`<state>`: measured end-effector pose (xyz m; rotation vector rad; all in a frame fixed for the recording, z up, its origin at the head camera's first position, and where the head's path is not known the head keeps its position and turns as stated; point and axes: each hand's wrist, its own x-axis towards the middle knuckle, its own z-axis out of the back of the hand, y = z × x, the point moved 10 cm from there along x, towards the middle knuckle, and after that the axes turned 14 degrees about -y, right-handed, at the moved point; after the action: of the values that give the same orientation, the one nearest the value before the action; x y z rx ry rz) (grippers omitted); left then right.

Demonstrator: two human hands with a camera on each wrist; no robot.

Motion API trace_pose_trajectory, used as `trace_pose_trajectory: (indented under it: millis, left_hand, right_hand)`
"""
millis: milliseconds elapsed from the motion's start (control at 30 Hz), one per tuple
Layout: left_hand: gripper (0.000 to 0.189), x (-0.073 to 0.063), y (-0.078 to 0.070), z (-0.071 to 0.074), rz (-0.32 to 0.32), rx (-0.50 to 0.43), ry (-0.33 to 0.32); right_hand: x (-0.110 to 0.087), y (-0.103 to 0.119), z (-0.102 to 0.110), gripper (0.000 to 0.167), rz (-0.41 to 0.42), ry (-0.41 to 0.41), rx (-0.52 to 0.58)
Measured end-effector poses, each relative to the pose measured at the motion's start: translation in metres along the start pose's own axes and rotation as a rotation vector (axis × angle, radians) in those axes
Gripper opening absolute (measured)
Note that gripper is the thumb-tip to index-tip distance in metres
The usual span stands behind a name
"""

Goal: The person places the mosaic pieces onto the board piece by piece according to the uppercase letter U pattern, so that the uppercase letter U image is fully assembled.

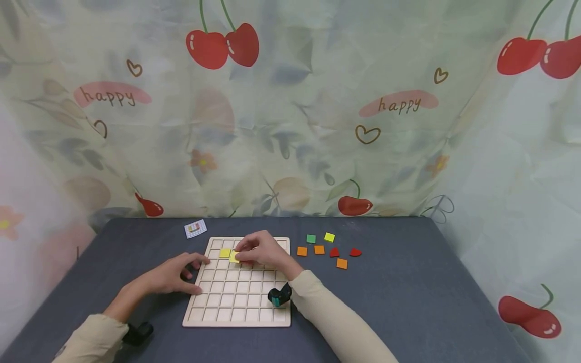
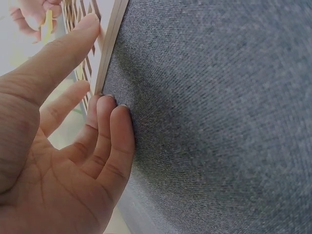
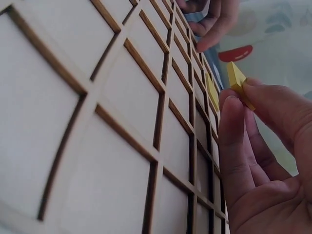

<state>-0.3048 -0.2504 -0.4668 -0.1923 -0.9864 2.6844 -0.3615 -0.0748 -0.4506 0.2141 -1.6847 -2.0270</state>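
Note:
A pale wooden grid board [image 1: 211, 300] lies on the table. My right hand [image 1: 263, 249] is over its upper part and pinches a yellow square tile [image 3: 236, 83] between thumb and fingers. In the right wrist view that tile is tilted, just off the board's surface. Beside it, a second yellow tile [image 1: 224, 252] sits in a cell near the board's upper left. My left hand [image 1: 174, 275] rests at the board's left edge, thumb and fingers spread along the rim and holding no tile. The left wrist view shows its lower fingertips [image 2: 122, 117] on the cloth by the rim.
Right of the board lie a green tile [image 1: 310, 238], a yellow square [image 1: 329, 237], several orange tiles [image 1: 320, 249] and two red pieces [image 1: 355, 252]. Behind the board's left corner is a small printed card [image 1: 195, 229]. A patterned curtain [image 1: 290, 166] borders the dark table [image 1: 386, 312].

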Motion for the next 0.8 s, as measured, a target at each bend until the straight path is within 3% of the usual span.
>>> trace_pose_trajectory:
  millis: [200, 800]
  left_hand:
    - [0.067, 0.001, 0.001, 0.000, 0.000, 0.002, 0.002]
    - [0.067, 0.003, 0.005, -0.001, -0.002, 0.000, -0.002]
  right_hand:
    - [0.005, 0.000, -0.006, 0.014, -0.015, -0.038, -0.061]
    - [0.013, -0.010, -0.018, 0.011, -0.036, -0.072, -0.071]
